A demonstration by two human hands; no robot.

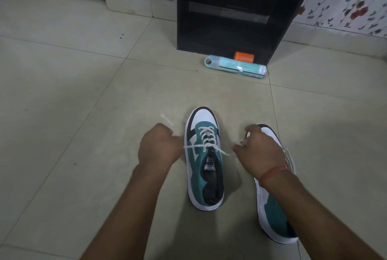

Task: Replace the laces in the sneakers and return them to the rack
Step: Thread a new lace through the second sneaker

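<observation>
1. From my feed I see two bare forearms, uncovered all the way to the bottom edge of the frame.
2. My left hand (pixel 160 146) wears nothing that I can make out.
3. A thin reddish-orange thread band (pixel 273 174) circles the wrist of my right hand (pixel 259 152).

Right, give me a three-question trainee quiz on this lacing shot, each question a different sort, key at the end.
1. True or false: both sneakers stand inside the black rack.
2. Which hand pulls the lace end out past the laced sneaker's outer side, away from the other sneaker? A) left hand B) right hand
3. Fill in: the teal tube lies on the ____ in front of the rack.

Key: 1 false, both are on the floor. 2 A. 3 floor.
</observation>
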